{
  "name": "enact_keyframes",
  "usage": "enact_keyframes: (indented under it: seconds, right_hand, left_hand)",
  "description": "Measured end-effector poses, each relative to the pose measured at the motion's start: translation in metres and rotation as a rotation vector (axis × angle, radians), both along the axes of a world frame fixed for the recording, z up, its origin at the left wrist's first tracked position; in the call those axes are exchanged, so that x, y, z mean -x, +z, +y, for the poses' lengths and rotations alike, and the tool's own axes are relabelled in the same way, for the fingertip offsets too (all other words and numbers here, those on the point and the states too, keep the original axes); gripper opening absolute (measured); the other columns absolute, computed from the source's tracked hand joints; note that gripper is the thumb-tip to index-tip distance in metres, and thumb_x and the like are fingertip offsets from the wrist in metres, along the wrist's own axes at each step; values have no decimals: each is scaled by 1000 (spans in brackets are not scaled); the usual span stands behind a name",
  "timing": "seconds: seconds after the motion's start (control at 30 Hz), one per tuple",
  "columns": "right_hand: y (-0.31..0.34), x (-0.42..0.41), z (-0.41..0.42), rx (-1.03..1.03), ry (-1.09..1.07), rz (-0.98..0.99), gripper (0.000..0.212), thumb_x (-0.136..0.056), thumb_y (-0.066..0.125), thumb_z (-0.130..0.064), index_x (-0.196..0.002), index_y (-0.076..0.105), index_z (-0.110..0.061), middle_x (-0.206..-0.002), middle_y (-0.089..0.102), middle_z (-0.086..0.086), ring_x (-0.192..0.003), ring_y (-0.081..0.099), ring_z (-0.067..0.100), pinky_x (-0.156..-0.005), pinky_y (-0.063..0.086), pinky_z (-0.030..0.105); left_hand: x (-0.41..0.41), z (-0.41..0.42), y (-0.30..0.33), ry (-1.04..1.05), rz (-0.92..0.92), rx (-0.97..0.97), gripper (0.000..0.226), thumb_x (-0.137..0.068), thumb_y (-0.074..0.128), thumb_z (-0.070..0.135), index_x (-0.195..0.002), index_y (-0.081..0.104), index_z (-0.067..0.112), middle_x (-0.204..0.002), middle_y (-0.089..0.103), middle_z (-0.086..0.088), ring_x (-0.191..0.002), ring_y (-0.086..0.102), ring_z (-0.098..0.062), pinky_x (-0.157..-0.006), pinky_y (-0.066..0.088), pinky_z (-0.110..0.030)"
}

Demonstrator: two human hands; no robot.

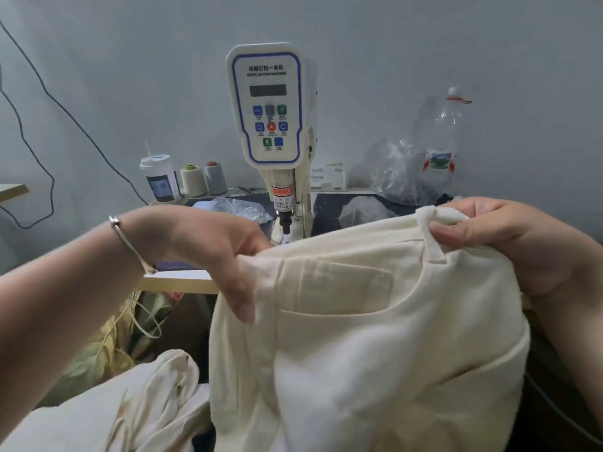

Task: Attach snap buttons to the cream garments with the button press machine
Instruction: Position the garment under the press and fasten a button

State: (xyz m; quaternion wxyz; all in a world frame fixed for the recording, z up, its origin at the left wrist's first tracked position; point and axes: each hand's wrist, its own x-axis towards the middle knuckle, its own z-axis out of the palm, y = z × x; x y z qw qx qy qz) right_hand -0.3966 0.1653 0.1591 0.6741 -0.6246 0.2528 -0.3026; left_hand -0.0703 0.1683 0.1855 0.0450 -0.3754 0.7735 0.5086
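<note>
Cream garment (368,337) hangs in front of the button press machine (267,106), below its control panel. Left hand (222,252) (bracelet on the wrist) pinches the waistband's left edge; right hand (509,236) grips the belt-loop corner.

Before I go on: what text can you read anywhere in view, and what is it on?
"SERVO BUTTON MACHINE": white control panel of the button press machine, under a line of Chinese characters too blurred to read.
"CARE OF" / "FINGER": white warning sticker on the press head, partly cut off.
Button captions, blue cup label, clear bottle label, white box: unreadable.
</note>
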Motion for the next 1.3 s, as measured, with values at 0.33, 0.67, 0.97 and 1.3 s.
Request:
enact_keyframes:
  seconds: [0.33,0.67,0.97,1.3]
  right_hand:
    - [-14,-5,-10,-88,-145,-130,35,-79,59,-23,-103,74,-3,-95,72,19,-80,72,26,-66,59,32]
    - [-26,-21,0,-63,79,142,48,-57,89,-25,-102,76,-13,-98,74,17,-84,73,27,-67,57,30]
    - [-44,-33,-2,-171,-47,75,29,-70,76,-6,-99,76,-10,-105,72,17,-90,71,26,-70,57,30]
    - [-82,-55,-15,-229,-203,53,18,-79,69,-13,-93,76,-5,-102,72,20,-86,72,26,-65,57,27]
  left_hand:
    - [-4,12,-19,353,704,-192,46,-45,62,-5,-88,74,3,-85,73,-17,-74,73,-29,-63,61,-36]
    - [-9,28,-58,510,710,-104,63,-58,88,23,-114,71,0,-106,72,-20,-89,72,-28,-78,60,-32]
    - [-13,34,-91,633,767,-151,70,-64,93,24,-119,63,-8,-106,69,-21,-88,71,-27,-78,60,-34]
    - [-13,33,-119,865,642,-143,65,-70,83,23,-116,59,-15,-108,62,-30,-97,56,-36,-76,48,-36]
